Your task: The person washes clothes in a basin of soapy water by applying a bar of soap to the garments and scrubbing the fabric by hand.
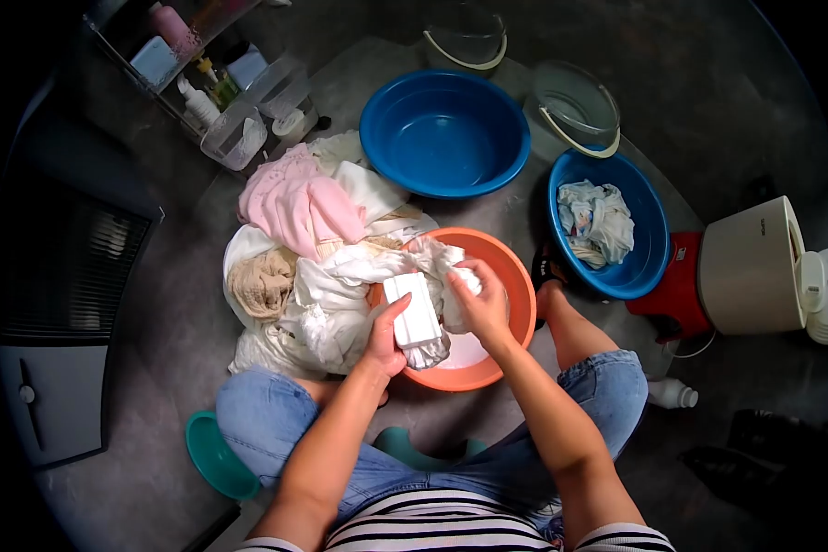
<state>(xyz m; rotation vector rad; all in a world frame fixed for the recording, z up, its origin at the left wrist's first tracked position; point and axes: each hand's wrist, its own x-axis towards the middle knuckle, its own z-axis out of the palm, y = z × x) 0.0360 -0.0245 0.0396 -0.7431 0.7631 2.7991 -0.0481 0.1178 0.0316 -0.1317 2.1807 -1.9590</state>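
Observation:
My left hand (388, 342) is closed around a white rectangular block (416, 311) with a ridged face. Whether it is a soap bar or a brush I cannot tell. My right hand (484, 302) grips a bunched white cloth (451, 293) just beside the block. Both hands are over an orange basin (524, 304) with whitish liquid (460, 353) in it. Part of the white cloth drapes over the basin's left rim toward a laundry pile (327, 308). Something crumpled and greyish (430, 354) shows below the block, its kind unclear.
A pink garment (299, 202) tops the pile. Behind is a blue basin (444, 129); another blue basin (658, 235) at right holds clothes (598, 221). Clear buckets (575, 101), a red and beige appliance (745, 267), a white bottle (673, 394), a green basin (221, 455) and a bottle shelf (179, 83) surround me.

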